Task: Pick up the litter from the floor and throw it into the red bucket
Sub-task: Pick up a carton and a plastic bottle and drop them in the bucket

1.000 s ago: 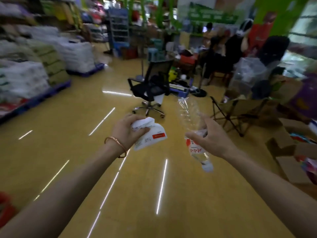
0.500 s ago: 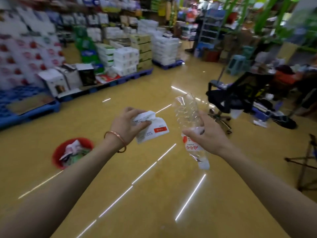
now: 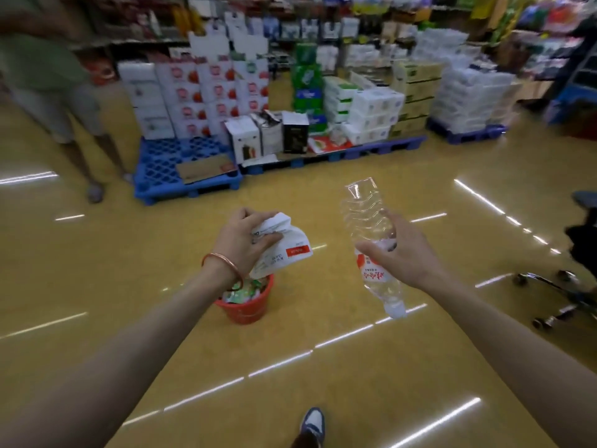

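Observation:
My left hand point(image 3: 240, 239) grips a crumpled white paper package point(image 3: 284, 245) with a red label, held just above the red bucket point(image 3: 247, 307). The bucket stands on the yellow floor, filled with litter, and my left wrist hides part of its rim. My right hand point(image 3: 405, 253) holds a crushed clear plastic bottle point(image 3: 370, 221) with a red and white label, cap end pointing down, to the right of the bucket.
Blue pallets point(image 3: 181, 176) stacked with white and green boxes stand behind the bucket. A person point(image 3: 61, 101) stands at the far left. An office chair base point(image 3: 562, 295) lies at the right edge. My shoe point(image 3: 311, 423) shows at the bottom.
My view has swung left, bringing the red bucket from the left side to directly under my left hand. Both hands still hold the same package and bottle.

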### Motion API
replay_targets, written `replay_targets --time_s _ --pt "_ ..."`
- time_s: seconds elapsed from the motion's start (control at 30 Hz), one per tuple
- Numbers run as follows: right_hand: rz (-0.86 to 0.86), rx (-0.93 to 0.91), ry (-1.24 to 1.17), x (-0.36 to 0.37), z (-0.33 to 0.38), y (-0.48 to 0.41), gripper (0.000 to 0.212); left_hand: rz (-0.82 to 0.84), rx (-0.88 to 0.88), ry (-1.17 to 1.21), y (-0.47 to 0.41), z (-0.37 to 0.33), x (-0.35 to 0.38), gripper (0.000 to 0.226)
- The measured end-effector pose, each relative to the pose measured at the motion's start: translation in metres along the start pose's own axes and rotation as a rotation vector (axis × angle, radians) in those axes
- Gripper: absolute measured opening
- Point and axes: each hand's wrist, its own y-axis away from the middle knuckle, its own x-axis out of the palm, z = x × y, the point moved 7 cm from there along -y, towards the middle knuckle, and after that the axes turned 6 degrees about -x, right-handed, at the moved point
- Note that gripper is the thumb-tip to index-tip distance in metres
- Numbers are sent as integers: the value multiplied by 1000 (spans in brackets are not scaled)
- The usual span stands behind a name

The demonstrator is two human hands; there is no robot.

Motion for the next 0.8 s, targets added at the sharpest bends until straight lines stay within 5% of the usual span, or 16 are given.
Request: replay_targets --time_s 0.5,0.8 --pt "333 -238 -24 118 69 -225 85 -323 -328 -162 -114 115 -57 34" --pt "353 -250 -20 185 114 -299 87 -242 -316 -95 -187 188 -69 36"
